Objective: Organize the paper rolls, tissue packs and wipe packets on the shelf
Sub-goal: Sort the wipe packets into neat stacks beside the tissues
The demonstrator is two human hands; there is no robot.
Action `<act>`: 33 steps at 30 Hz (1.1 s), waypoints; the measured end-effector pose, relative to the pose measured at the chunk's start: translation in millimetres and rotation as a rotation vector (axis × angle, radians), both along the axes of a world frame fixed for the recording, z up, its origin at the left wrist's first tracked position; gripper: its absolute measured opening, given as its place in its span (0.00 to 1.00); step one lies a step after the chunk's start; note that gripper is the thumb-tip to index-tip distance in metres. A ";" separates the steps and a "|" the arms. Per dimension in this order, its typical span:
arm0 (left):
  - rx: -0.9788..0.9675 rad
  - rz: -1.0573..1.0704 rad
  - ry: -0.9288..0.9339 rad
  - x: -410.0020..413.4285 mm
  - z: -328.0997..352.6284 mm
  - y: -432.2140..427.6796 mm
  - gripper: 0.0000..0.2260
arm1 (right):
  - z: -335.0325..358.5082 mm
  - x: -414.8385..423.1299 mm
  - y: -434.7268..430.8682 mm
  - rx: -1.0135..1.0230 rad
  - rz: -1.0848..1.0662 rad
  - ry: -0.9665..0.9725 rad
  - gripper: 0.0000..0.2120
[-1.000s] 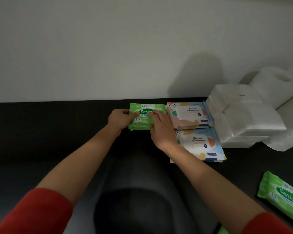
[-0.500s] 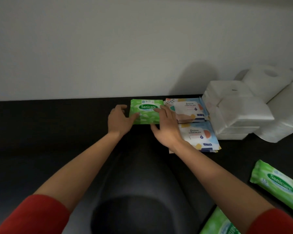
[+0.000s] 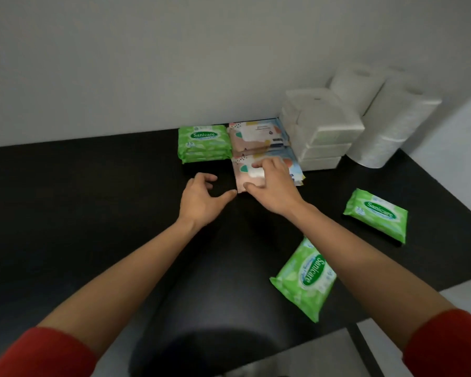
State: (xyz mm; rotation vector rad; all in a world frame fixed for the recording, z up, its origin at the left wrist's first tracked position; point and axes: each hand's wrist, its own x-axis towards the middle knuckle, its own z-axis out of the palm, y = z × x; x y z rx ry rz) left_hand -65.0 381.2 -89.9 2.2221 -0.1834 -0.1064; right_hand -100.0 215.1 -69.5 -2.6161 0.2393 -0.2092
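A stack of green Sanicare wipe packets point(image 3: 204, 144) stands against the wall on the black shelf point(image 3: 79, 202). Right of it lie two stacks of pastel patterned wipe packets, a rear stack point(image 3: 257, 136) and a front stack point(image 3: 249, 172). My right hand point(image 3: 269, 183) rests on the front stack, fingers curled over its top and thumb at its near edge. My left hand point(image 3: 201, 198) hovers open just left of that stack, holding nothing. White tissue packs point(image 3: 324, 137) are stacked beside the paper rolls point(image 3: 392, 123) at the right.
Two loose green wipe packets lie on the shelf, one near the front edge point(image 3: 305, 278) and one to the right point(image 3: 375, 214). A white wall point(image 3: 147, 63) backs the shelf, and a side wall closes it at the right.
Both hands left the green packet stack and drew back toward me. My right hand moved onto the front pastel stack. The view tilted down, revealing a second loose green packet.
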 end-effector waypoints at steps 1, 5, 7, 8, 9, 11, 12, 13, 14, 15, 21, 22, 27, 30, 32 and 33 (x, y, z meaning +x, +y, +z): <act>0.003 -0.014 0.010 -10.1 -1.7 -5.9 0.25 | 0.4 -9.9 -6.1 -0.008 -0.003 0.014 0.25; 0.019 -0.053 0.074 -48.7 -7.1 -27.8 0.26 | -0.5 -49.4 -30.9 -0.007 -0.014 0.126 0.26; 0.031 -0.069 0.108 -66.0 -9.7 -37.2 0.26 | -4.5 -68.7 -42.0 0.013 -0.014 0.197 0.27; 0.035 -0.077 0.126 -74.1 -10.8 -41.5 0.26 | -6.8 -77.8 -46.9 0.014 -0.015 0.235 0.28; 0.037 -0.082 0.144 -81.6 -11.8 -45.6 0.27 | -9.2 -86.1 -51.8 0.009 -0.017 0.274 0.29; 0.041 -0.094 0.174 -96.1 -14.3 -51.7 0.27 | -14.2 -99.7 -59.5 -0.009 -0.021 0.355 0.31; 0.046 -0.105 0.185 -102.6 -15.3 -54.2 0.27 | -16.2 -105.3 -62.3 -0.022 -0.023 0.389 0.33; 0.055 -0.118 0.198 -108.2 -16.5 -56.4 0.27 | -17.5 -110.2 -64.9 -0.034 -0.026 0.422 0.35; 0.065 -0.132 0.216 -113.3 -17.0 -58.8 0.28 | -18.1 -114.9 -67.5 -0.043 -0.029 0.456 0.38; 0.074 -0.148 0.242 -118.0 -17.6 -60.8 0.28 | -18.4 -118.6 -70.2 -0.050 -0.036 0.492 0.41; 0.100 -0.229 0.350 -136.3 -20.1 -68.3 0.26 | -23.3 -131.0 -76.2 -0.087 -0.107 0.639 0.51; 0.109 -0.244 0.353 -137.6 -19.6 -69.3 0.25 | -25.9 -131.5 -75.7 -0.060 -0.118 0.632 0.50; 0.140 -0.283 0.345 -140.2 -18.4 -72.3 0.21 | -31.2 -133.9 -73.5 0.090 -0.154 0.568 0.44; 0.104 -0.272 0.379 -137.3 -20.9 -70.8 0.19 | -32.3 -132.4 -73.2 0.250 -0.226 0.538 0.35; 0.023 -0.256 0.440 -134.6 -21.7 -68.8 0.17 | -33.3 -129.8 -73.9 0.428 -0.274 0.504 0.29; -0.032 -0.255 0.484 -133.2 -22.3 -67.7 0.17 | -31.6 -129.1 -73.5 0.529 -0.282 0.492 0.24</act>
